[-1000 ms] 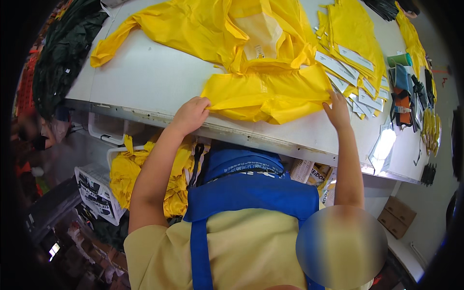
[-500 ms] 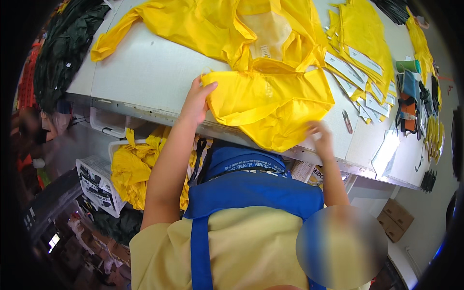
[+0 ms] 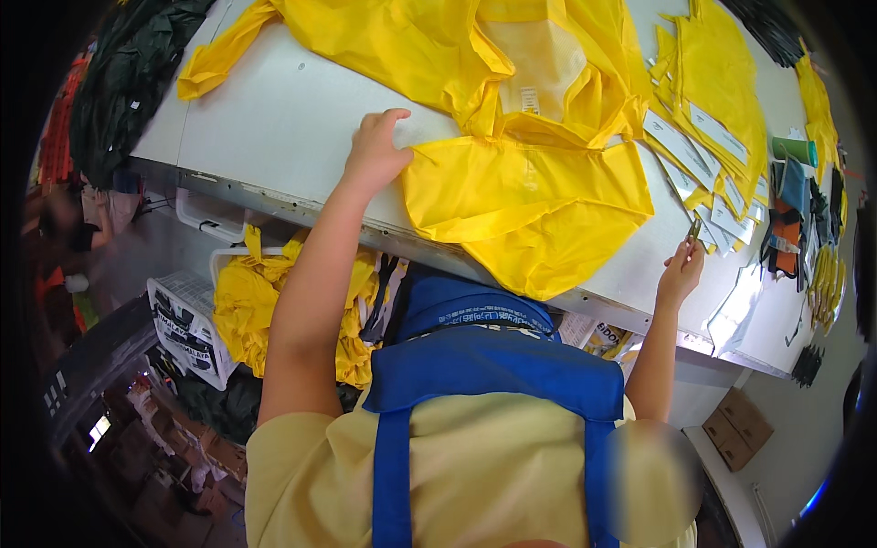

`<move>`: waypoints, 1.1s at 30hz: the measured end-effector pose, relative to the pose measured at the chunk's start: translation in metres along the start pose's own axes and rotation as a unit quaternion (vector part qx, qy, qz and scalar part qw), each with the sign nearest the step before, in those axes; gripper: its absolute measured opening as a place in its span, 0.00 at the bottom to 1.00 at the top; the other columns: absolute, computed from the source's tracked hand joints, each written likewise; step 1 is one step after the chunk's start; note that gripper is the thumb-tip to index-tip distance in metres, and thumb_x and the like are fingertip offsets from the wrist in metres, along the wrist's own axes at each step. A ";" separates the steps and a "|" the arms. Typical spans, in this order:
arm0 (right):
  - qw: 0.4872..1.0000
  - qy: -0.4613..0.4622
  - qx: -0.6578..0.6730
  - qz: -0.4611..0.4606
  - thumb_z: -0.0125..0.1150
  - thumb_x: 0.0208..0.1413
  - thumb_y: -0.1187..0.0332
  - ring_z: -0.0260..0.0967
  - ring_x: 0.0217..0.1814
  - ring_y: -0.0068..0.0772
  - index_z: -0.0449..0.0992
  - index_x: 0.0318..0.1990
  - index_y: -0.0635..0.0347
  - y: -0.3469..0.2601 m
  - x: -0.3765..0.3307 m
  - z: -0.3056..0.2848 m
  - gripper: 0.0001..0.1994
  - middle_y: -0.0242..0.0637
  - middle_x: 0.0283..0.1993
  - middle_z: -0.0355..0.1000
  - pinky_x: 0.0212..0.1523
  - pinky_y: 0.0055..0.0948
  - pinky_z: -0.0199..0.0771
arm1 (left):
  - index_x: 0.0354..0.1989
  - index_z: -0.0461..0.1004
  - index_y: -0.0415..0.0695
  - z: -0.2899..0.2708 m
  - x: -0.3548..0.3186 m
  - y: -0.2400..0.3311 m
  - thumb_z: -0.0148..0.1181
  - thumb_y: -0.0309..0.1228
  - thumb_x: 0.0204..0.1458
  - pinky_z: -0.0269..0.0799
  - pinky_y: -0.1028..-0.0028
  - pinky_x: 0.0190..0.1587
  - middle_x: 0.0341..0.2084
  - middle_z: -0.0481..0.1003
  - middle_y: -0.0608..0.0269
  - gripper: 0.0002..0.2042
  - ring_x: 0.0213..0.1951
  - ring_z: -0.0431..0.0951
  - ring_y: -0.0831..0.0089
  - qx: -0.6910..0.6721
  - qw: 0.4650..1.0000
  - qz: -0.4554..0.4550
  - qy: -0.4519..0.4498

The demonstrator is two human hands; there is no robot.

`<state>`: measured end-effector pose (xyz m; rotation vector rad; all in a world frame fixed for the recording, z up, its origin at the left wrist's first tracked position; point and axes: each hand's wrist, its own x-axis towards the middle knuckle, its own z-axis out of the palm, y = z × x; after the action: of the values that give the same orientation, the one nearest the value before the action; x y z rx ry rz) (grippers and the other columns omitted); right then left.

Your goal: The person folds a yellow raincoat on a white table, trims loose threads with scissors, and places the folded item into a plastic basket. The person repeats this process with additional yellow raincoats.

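A yellow raincoat (image 3: 393, 55) lies spread on the table, its hood-like flap (image 3: 539, 196) folded toward me and hanging slightly over the front edge. My left hand (image 3: 376, 153) is at the flap's left corner, fingers apart and holding nothing; whether it still touches the cloth I cannot tell. Farther right, my right hand (image 3: 682, 274) grips a pair of small thread snips (image 3: 695, 229) above the tabletop, blades pointing away from me. A pale lining panel (image 3: 539, 64) shows inside the coat.
White paper cards (image 3: 681, 146) lie on yellow pieces (image 3: 708, 73) at the right, near a green roll (image 3: 794, 151). Dark green garments (image 3: 123, 100) drape over the left side. Below the metal table edge (image 3: 265, 196) stands a crate of yellow garments (image 3: 251, 310).
My right hand has moved right and picked up the snips from the table. My left hand has loosened its pinch on the flap's corner and spread its fingers.
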<state>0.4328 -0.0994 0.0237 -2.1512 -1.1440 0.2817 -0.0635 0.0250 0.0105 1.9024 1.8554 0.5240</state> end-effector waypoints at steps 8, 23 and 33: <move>0.992 -0.100 0.075 -0.004 0.46 0.63 0.66 0.66 0.39 0.27 0.70 0.47 0.64 -0.070 -0.016 0.054 0.12 0.38 0.37 0.70 0.42 0.25 0.65 | 0.27 0.77 0.39 0.024 0.038 0.025 0.64 0.37 0.46 0.71 0.66 0.34 0.23 0.77 0.56 0.12 0.27 0.76 0.64 -0.135 0.965 -0.148 -0.172; 0.988 -0.095 0.022 -0.116 0.42 0.65 0.65 0.65 0.41 0.27 0.74 0.50 0.62 -0.082 -0.016 0.058 0.16 0.38 0.46 0.72 0.46 0.25 0.66 | 0.36 0.71 0.38 -0.020 0.024 -0.008 0.52 0.33 0.58 0.68 0.75 0.37 0.30 0.75 0.64 0.09 0.30 0.72 0.75 -0.346 0.923 -0.167 -0.025; 0.863 -0.308 -0.115 -0.384 0.61 0.52 0.57 0.73 0.32 0.42 0.75 0.34 0.57 -0.279 -0.053 0.166 0.13 0.38 0.31 0.71 0.30 0.36 0.73 | 0.35 0.67 0.38 -0.032 0.032 0.026 0.52 0.34 0.58 0.70 0.68 0.34 0.27 0.76 0.54 0.10 0.29 0.75 0.62 -0.228 0.973 -0.031 -0.022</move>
<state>0.1407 0.0425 0.0750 -1.6207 -2.3983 0.4930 -0.0581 0.0579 0.0505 1.5326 1.5898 0.7998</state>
